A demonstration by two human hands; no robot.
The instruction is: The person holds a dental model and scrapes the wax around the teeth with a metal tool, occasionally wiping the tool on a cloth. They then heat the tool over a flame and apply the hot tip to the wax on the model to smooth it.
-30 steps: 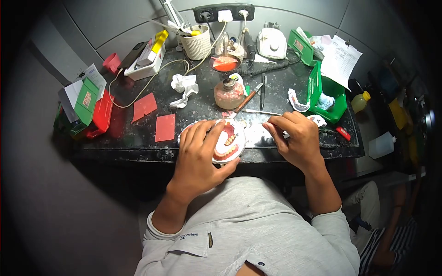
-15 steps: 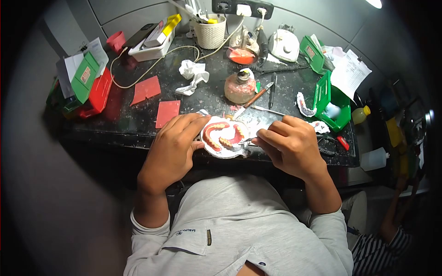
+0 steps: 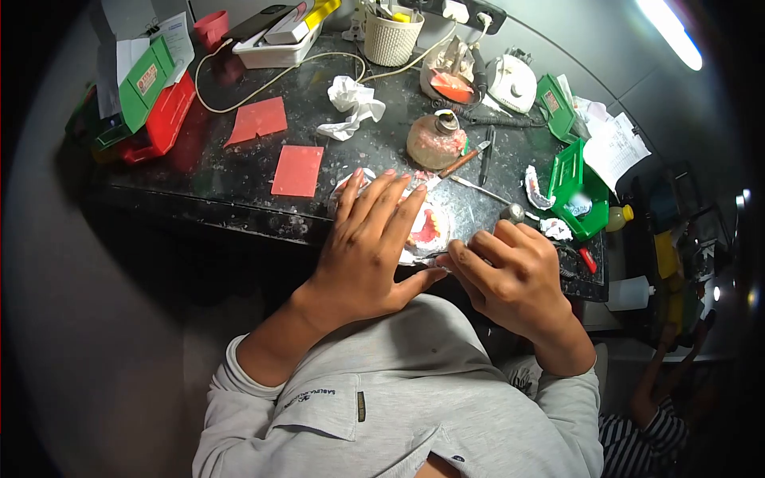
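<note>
Two hands meet at the dark speckled surface's (image 3: 231, 179) near edge: the left hand (image 3: 366, 247), fingers spread open, pins the white plaster cast with pink wax (image 3: 431, 230), likely steadying it; the right hand's (image 3: 510, 275) fingers curl closed alongside.

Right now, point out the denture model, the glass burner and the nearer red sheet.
Denture model (image 3: 427, 228), head view, pink wax arch.
Glass burner (image 3: 436, 145), head view, round belly.
Nearer red sheet (image 3: 297, 170), head view, its centre.
</note>
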